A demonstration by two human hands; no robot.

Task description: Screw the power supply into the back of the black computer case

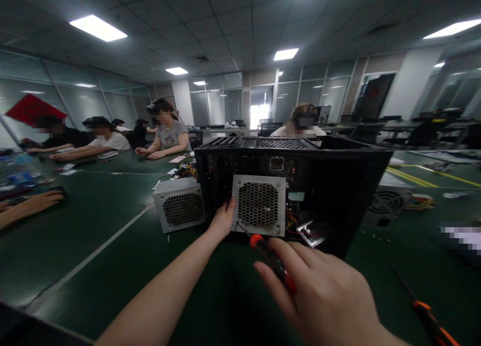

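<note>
My right hand (pixel 326 281) is closed round the handle of a red and black screwdriver (pixel 276 263). Its thin shaft points up and left, with the tip at the lower left corner of a power supply (pixel 261 205) that has a honeycomb grille. My left hand (pixel 225 218) grips the left edge of that power supply, its fingertips partly hidden. The unit sits upright in the open side of a black computer case (pixel 293 144). Cables and a small metal tray (pixel 311 233) with small parts are to its right inside the case.
Another power supply (pixel 182 205) stands left of the case, and a third (pixel 387 200) to the right. An orange and black screwdriver (pixel 428 316) lies at the right on the green table (pixel 112 286). A co-worker's hand (pixel 47 200) rests at far left. Other people sit around.
</note>
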